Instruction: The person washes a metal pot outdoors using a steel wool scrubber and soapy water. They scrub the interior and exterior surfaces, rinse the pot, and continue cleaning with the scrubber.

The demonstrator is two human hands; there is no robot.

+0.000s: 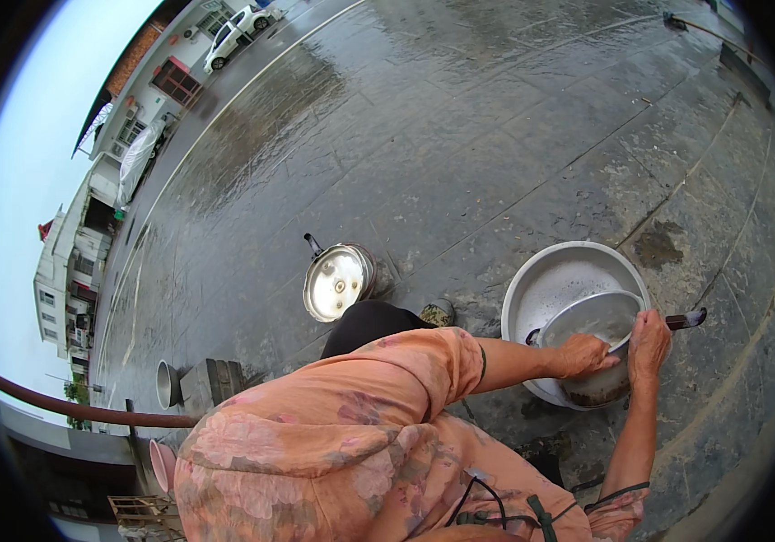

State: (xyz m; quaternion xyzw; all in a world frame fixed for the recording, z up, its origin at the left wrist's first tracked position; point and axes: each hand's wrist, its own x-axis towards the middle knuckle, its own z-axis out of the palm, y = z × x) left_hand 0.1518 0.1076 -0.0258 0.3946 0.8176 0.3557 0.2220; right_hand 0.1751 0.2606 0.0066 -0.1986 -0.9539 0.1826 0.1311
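A round aluminium basin (536, 278) stands on the wet paving at the right. Tilted inside it is a metal cooking pot (597, 315) with a dark long handle (685, 319) sticking out over the basin's right rim; brownish stains mark its lower outer wall. My right hand (649, 342) is closed around the pot's rim beside that handle. My left hand (584, 356) lies at the pot's near side with curled fingers; whether something is under them is hidden. Left of the basin, a pressure cooker lid (337, 281) with a black handle lies shiny side up on a metal pot.
My dark-clad knee (374, 325) and a shoe (437, 312) are between the lid and the basin. Grey blocks (208, 386), a metal bowl (169, 384) and a pink basin (162, 465) stand at the lower left. A long-handled tool (675, 22) lies far off at the upper right.
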